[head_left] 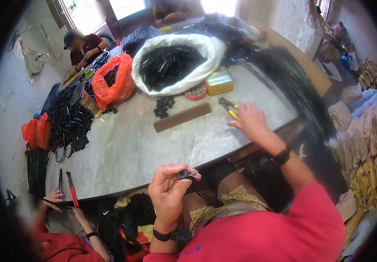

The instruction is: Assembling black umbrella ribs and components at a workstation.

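My left hand (169,192) pinches a small round black part (183,174) between thumb and fingers, in front of the table's near edge. A thin silvery wire (193,173) sticks out of that part to the right. Below the hand hangs a bundle of thin dark rods (208,196); whether they join the part I cannot tell. Over the table, my right hand (252,122) is at the handle ends of yellow-handled pliers (229,109), thumb and fingers apart. The pliers lie on the tabletop, jaws pointing away to the left.
On the stone-topped table (123,161) are a brown bar (182,118), small black caps (164,107), a red dish (196,92), a yellow box (220,83), a white sack (214,48) of black tubes and a red bag (125,85). Co-workers sit at far left and near left, one beside red-handled pliers (72,190).
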`<action>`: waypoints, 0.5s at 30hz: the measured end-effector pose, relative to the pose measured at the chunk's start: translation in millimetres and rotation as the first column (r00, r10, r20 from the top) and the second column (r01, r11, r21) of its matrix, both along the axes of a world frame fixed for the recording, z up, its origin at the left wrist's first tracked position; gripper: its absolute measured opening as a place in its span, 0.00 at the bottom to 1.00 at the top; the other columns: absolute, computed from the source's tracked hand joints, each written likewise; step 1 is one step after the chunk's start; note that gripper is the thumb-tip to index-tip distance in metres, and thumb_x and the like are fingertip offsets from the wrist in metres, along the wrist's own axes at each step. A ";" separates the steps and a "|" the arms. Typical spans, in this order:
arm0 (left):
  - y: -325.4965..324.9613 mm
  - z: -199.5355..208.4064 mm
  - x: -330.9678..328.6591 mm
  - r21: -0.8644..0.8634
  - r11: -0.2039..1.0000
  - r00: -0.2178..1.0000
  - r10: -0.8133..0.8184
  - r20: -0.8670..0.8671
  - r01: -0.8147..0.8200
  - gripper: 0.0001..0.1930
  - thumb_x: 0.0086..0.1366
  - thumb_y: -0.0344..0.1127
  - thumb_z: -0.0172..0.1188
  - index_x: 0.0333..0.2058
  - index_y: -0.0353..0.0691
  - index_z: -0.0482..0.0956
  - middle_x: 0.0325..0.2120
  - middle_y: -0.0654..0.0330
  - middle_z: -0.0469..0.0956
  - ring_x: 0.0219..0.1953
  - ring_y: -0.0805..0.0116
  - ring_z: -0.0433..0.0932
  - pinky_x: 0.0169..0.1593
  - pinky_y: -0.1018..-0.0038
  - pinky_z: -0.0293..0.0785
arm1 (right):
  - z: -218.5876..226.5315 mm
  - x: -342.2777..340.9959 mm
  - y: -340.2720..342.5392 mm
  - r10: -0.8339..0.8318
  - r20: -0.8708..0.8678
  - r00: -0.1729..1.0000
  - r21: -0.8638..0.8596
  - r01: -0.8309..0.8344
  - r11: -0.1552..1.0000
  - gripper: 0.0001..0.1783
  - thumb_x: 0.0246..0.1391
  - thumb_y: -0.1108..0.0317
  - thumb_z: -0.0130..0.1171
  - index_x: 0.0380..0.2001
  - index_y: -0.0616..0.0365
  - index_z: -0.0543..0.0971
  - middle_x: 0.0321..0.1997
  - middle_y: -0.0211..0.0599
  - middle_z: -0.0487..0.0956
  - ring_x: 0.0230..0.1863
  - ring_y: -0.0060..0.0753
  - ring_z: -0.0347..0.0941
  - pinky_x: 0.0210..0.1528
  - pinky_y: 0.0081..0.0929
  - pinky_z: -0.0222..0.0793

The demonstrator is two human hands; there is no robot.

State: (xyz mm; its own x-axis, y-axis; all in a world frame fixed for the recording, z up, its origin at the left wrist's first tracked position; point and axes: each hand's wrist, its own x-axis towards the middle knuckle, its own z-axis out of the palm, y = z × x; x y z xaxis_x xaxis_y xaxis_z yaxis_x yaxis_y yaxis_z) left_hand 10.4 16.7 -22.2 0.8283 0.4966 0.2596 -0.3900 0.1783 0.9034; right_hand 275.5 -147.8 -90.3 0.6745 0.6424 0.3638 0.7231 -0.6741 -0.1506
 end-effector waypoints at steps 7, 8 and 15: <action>-2.0 2.5 -3.2 -0.042 0.997 0.996 -0.069 0.049 0.071 0.13 0.61 0.26 0.65 0.42 0.32 0.73 0.38 0.48 0.76 0.38 0.59 0.80 0.42 0.62 0.82 | -43.0 33.9 11.0 -0.171 0.056 0.984 -0.062 0.175 0.983 0.31 0.51 0.40 0.62 0.37 0.63 0.79 0.39 0.44 0.75 0.41 0.47 0.73 0.38 0.41 0.71; -2.3 1.7 -3.5 -0.062 0.994 0.995 -0.088 0.040 0.091 0.13 0.61 0.25 0.65 0.42 0.31 0.73 0.38 0.48 0.76 0.38 0.59 0.80 0.42 0.62 0.82 | -43.1 40.9 7.1 -0.150 0.053 0.987 -0.059 0.153 0.986 0.31 0.51 0.40 0.62 0.37 0.63 0.79 0.39 0.44 0.75 0.41 0.47 0.73 0.38 0.41 0.71; 0.5 -2.7 -4.9 -0.061 0.994 0.996 -0.090 0.015 0.091 0.14 0.60 0.23 0.64 0.43 0.29 0.73 0.38 0.48 0.77 0.38 0.60 0.80 0.45 0.63 0.80 | 26.8 13.3 -33.1 0.607 -0.757 0.241 0.653 0.299 0.696 0.35 0.61 0.37 0.50 0.45 0.64 0.77 0.35 0.36 0.78 0.35 0.29 0.77 0.38 0.27 0.74</action>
State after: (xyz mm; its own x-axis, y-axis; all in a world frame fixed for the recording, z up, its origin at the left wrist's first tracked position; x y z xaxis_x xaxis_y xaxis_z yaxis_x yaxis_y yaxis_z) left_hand 5.5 17.2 -24.8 0.8676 0.4351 0.2407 -0.3803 0.2689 0.8849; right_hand 288.8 -181.0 -63.5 0.6905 0.7169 -0.0965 -0.1663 0.0275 -0.9857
